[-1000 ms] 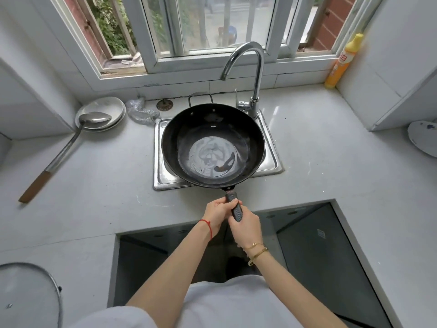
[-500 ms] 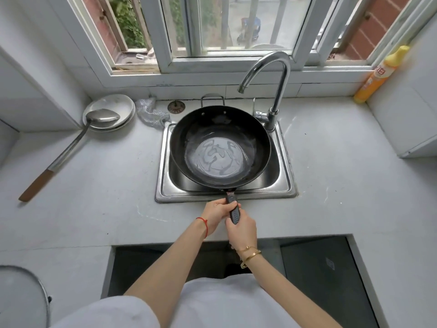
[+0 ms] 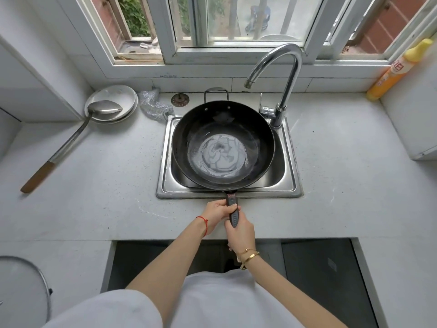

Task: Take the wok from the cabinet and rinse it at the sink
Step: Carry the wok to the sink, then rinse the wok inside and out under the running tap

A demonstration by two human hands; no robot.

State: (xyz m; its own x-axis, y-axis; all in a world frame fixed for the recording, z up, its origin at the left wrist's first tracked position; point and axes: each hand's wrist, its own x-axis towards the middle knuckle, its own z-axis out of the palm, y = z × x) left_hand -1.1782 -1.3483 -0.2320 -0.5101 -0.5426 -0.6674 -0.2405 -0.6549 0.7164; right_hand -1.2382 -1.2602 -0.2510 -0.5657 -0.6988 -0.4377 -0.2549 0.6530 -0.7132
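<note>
A black wok [image 3: 222, 129] with water pooled in its bottom sits over the steel sink [image 3: 289, 176], covering most of the basin. Its dark handle [image 3: 233, 210] points toward me across the sink's front rim. My left hand [image 3: 216, 213] grips the handle near the wok. Just behind it, my right hand [image 3: 240, 233] grips the handle's end. The chrome faucet [image 3: 287, 74] arches at the sink's back right, its spout above the wok's far right edge, and no water runs from it.
A long ladle [image 3: 71, 143] lies on white plates [image 3: 118, 95] at the left. A steel scrubber [image 3: 153, 105] and a drain plug [image 3: 180, 99] lie behind the sink. A yellow bottle [image 3: 397, 72] stands at the right. A glass lid [image 3: 23, 292] sits lower left. The open dark cabinet [image 3: 319, 263] is below.
The wok has gone forward and down over the sink, and the water in it has swirled. Both hands kept their grip on the handle.
</note>
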